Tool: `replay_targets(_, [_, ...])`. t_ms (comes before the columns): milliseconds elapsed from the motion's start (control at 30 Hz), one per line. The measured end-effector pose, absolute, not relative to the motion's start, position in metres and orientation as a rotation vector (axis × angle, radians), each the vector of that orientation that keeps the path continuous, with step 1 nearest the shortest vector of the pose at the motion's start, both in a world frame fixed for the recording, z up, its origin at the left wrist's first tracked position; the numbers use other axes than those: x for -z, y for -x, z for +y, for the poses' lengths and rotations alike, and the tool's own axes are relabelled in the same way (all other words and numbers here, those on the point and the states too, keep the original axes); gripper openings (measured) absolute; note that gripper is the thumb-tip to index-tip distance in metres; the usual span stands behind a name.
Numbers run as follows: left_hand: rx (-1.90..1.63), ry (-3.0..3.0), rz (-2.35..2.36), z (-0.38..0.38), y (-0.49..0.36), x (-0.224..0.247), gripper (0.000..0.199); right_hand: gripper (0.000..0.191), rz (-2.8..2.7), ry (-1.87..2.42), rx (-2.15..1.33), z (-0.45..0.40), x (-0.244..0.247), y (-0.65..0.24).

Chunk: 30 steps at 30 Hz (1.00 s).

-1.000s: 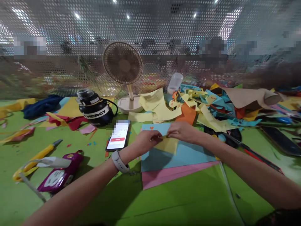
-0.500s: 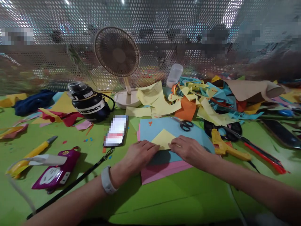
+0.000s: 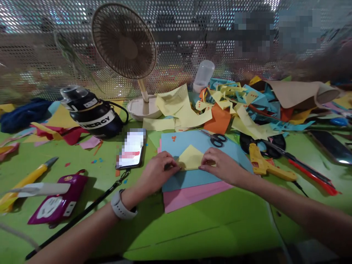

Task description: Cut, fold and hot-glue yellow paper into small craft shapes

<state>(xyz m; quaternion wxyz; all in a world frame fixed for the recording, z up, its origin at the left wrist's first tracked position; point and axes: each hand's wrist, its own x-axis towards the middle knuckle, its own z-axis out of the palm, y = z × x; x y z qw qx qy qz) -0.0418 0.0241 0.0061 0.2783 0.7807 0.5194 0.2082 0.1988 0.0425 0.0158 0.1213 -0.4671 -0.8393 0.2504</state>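
Pinches yellow paper (image 3: 191, 157) on blue sheet (image 3: 189, 180), eight o'clock from scissors (image 3: 213, 136), left hand (image 3: 161, 169) at eight o'clock corner, right hand (image 3: 218, 163) at four, grip nearly closed in both. Risks crooked crease (likely thin stuff) from uneven tugging.

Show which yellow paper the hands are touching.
The triangular yellow paper on the blue sheet, between left hand and right hand; other yellow scraps lie untouched.

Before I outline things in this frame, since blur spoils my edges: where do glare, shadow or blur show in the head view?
Head view, middle: the folded pale-yellow paper keeps readable edges; head view, far right: white glint on the dark rectangular phone; head view, foreground: soft shadow on the flat green tabletop; head view, background: hazy perforated grey metal screen.
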Motion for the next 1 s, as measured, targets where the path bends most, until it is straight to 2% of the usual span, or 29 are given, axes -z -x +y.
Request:
replay_targets(467, [-0.313, -2.152, 1.597, 0.02, 0.085, -0.023, 0.023, 0.011, -2.457, 1.399, -0.812, 0.051, -0.018, -0.196])
replay_targets(567, [-0.433, -2.394, 1.714, 0.007, 0.063, -0.025, 0.034, 0.012, -2.475, 1.375, -0.796, 0.052, -0.017, -0.197])
replay_targets(700, [-0.334, -2.689, 1.287, -0.02, 0.013, -0.008, 0.076, 0.01, -2.472, 1.384, -0.766, 0.053, -0.015, -0.198])
replay_targets(767, [-0.262, -2.668, 1.245, -0.028, -0.004, 0.002, 0.091, 0.01, -2.473, 1.371, -0.778, 0.053, -0.016, -0.198])
replay_targets(1000, [-0.26, -2.603, 1.294, -0.027, -0.011, 0.015, 0.099, 0.013, -2.46, 1.369, -0.819, 0.053, -0.017, -0.198])
